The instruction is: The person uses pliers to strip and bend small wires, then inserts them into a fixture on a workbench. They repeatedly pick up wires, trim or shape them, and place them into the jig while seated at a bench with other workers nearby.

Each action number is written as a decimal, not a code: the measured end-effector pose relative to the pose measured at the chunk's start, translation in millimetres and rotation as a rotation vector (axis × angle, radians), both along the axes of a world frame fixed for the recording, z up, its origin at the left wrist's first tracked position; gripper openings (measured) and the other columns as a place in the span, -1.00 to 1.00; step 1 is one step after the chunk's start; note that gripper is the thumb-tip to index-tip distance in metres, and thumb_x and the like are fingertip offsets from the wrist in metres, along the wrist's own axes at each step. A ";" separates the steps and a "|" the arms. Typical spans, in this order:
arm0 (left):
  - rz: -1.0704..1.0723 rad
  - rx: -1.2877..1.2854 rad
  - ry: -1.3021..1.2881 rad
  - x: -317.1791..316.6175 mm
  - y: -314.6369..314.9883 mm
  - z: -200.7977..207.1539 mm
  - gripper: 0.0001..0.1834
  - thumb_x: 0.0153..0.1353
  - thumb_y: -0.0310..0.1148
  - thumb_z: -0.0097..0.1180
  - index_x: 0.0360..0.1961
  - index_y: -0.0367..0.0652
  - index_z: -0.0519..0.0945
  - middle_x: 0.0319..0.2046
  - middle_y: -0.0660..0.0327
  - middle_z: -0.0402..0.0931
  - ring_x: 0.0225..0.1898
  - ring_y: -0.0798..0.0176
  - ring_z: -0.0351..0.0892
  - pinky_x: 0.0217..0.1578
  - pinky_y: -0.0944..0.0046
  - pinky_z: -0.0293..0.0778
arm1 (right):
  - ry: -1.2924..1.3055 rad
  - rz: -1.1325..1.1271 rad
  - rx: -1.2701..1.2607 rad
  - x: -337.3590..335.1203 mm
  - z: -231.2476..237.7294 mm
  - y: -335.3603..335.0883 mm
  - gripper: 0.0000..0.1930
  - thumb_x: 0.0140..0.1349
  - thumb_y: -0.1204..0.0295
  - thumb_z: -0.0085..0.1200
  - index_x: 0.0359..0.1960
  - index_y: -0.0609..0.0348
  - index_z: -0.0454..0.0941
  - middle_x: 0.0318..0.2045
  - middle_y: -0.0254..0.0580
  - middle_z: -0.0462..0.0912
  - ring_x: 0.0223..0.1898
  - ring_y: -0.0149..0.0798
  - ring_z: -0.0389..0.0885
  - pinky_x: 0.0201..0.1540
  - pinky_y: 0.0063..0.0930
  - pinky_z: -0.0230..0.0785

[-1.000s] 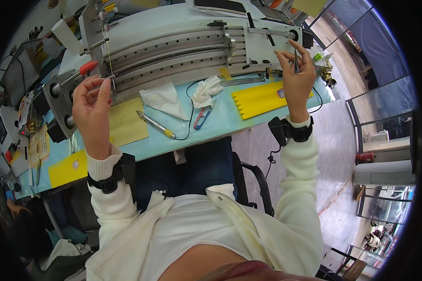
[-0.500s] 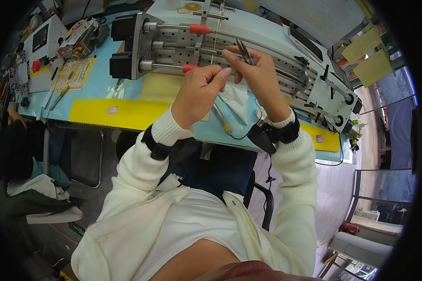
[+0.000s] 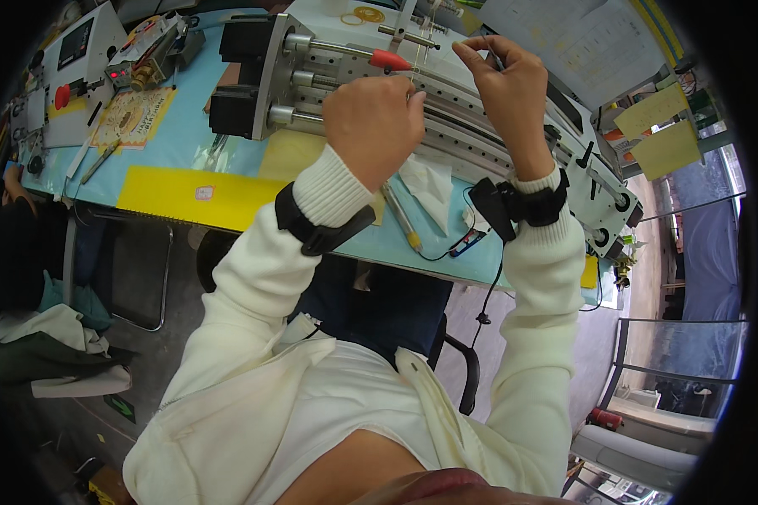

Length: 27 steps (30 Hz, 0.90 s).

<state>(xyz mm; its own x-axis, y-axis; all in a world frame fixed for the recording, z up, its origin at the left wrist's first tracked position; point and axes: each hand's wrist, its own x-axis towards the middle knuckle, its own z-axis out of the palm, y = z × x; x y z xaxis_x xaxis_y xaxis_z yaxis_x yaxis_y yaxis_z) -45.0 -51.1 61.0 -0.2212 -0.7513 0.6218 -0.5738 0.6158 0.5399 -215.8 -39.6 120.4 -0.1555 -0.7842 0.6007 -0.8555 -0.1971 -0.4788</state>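
Note:
A metal winding-type rig with long rods and a perforated rail [image 3: 446,97] lies across the bench, with black motors [image 3: 242,80] at its left end. My left hand [image 3: 375,126] is closed in front of its rods; what its fingers hold, if anything, is hidden. My right hand [image 3: 514,88] is raised over the rig's back edge, thumb and forefinger pinched together. Dark tweezers [image 3: 494,57] are tucked in that hand, only partly showing. Fine thread-like strands run near a crossbar [image 3: 408,36] between the hands. A red tapered tip [image 3: 390,60] sits on the back rod.
A yellow folder [image 3: 177,195] lies along the front edge. A pen-like tool with a cable [image 3: 404,220] and a white tissue [image 3: 429,189] lie before the rig. At left stand a white device with a screen [image 3: 76,50] and a small box with a red light [image 3: 139,71].
My right hand has lifted away to the back right, and the tweezers show less. My left hand has moved right and turned its back upward, now covering the front red tip. The view has shifted slightly.

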 end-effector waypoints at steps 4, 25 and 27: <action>0.140 -0.043 -0.140 -27.2 -2.4 7.1 -0.84 0.17 -0.25 0.26 -0.37 -0.07 0.76 -0.60 0.10 0.61 -0.52 0.02 0.64 -0.49 0.12 0.51 | 0.157 0.218 0.395 -26.8 -1.0 -19.9 -0.73 0.07 0.26 0.39 -0.30 0.20 0.76 -0.66 -0.20 0.58 -0.58 -0.40 0.46 -0.47 -0.43 0.35; -0.240 -0.053 0.481 19.1 -37.8 10.6 -0.82 0.16 -0.42 0.29 -0.49 -0.23 0.55 -0.56 0.27 0.34 -0.55 0.35 0.33 -0.50 0.32 0.29 | -0.220 0.109 0.002 21.1 -2.9 88.4 -0.88 0.25 0.46 0.28 -0.23 0.23 0.74 -0.56 -0.44 0.60 -0.57 -0.65 0.25 -0.54 -0.68 0.05; -0.345 0.120 0.631 28.5 -26.5 7.2 -0.80 0.23 -0.38 0.25 -0.47 -0.24 0.55 -0.56 0.31 0.36 -0.54 0.44 0.30 -0.52 0.36 0.25 | -0.234 0.109 0.029 20.3 -13.2 97.0 -0.88 0.25 0.47 0.28 -0.24 0.23 0.73 -0.57 -0.45 0.58 -0.57 -0.64 0.25 -0.54 -0.69 0.05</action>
<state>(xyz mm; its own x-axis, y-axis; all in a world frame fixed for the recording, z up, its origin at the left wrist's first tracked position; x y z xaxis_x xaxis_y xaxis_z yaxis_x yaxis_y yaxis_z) -16.6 -77.5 68.2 -0.0843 -0.7747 0.6267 0.0854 0.6210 0.7792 -195.6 57.4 107.2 -0.2008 -0.8206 0.5351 -0.6953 -0.2654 -0.6679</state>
